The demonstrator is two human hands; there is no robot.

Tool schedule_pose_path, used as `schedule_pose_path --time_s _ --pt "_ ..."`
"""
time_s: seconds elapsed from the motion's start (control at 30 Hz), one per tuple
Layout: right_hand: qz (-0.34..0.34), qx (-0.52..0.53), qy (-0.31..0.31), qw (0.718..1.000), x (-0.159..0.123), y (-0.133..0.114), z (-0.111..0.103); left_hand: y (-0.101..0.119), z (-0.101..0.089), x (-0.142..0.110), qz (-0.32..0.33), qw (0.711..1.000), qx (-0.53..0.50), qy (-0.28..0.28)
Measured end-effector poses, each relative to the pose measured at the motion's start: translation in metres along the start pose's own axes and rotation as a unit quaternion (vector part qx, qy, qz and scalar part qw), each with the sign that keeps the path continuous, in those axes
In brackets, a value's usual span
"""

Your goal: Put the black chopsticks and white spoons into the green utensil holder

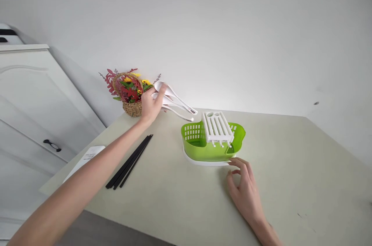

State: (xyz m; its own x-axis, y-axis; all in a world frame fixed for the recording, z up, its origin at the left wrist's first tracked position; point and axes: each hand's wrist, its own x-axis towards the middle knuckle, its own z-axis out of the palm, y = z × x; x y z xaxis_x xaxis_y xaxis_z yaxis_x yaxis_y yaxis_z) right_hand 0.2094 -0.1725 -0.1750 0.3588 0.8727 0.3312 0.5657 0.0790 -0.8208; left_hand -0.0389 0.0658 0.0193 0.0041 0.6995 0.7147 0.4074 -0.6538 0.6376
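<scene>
My left hand (152,102) is closed around several white soup spoons (174,102), held in the air to the left of the green caddy. Their handles point right and slightly down, and my fingers partly hide the bowls. The green plastic cutlery caddy (200,153) stands on a white base tray (203,163), with a white slotted rack (217,126) with small hooks across its top. At the caddy's front right corner, my right hand (245,189) has loosely bent fingers with a gap to the thumb, holding nothing. Its fingertips are at the tray's edge; whether they touch it I cannot tell.
Black chopsticks (129,162) lie on the pale table (180,195), left of the caddy. Behind my left hand stands a wicker basket of flowers (131,94). A white flat object with print (87,157) lies at the left edge, near a white cabinet (35,110).
</scene>
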Motion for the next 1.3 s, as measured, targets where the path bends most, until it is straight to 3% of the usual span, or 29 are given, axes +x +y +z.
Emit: schedule_pose_path --time_s 0.07,0.13,0.2,0.27,0.37,0.47,0.6,0.73,1.03,1.3 --pt "0.005 0.006 0.001 1.0 0.0 0.001 -0.001 -0.016 -0.01 0.0 -0.083 0.996 -0.031 0.007" --pt "0.008 0.01 0.001 1.0 0.0 0.002 -0.001 -0.033 -0.025 -0.004 -0.169 0.984 -0.04 -0.03" --pt "0.009 0.011 -0.003 1.0 0.0 0.003 -0.001 -0.047 -0.042 -0.012 -0.249 0.96 -0.008 -0.129" --pt "0.004 0.012 -0.008 1.0 0.0 0.003 -0.001 -0.058 -0.057 -0.025 -0.29 0.916 0.052 -0.273" --pt "0.003 0.013 -0.012 1.0 0.0 0.005 -0.001 -0.07 -0.071 -0.048 -0.263 0.844 0.13 -0.449" --pt "0.013 0.011 -0.017 1.0 0.0 0.007 -0.001 -0.079 -0.071 -0.065 -0.197 0.81 0.192 -0.517" --pt "0.033 0.009 -0.028 0.999 -0.002 0.008 -0.002 -0.092 -0.064 -0.076 -0.172 0.786 0.226 -0.549" --pt "0.04 0.001 -0.028 0.999 -0.001 0.005 -0.003 -0.104 -0.06 -0.081 -0.167 0.779 0.226 -0.56" --pt "0.043 -0.011 -0.027 0.999 -0.001 0.005 -0.003 -0.106 -0.053 -0.089 -0.087 0.8 0.271 -0.529" --pt "0.037 -0.013 -0.03 0.999 -0.001 0.005 -0.004 -0.1 -0.053 -0.103 -0.024 0.839 0.262 -0.477"
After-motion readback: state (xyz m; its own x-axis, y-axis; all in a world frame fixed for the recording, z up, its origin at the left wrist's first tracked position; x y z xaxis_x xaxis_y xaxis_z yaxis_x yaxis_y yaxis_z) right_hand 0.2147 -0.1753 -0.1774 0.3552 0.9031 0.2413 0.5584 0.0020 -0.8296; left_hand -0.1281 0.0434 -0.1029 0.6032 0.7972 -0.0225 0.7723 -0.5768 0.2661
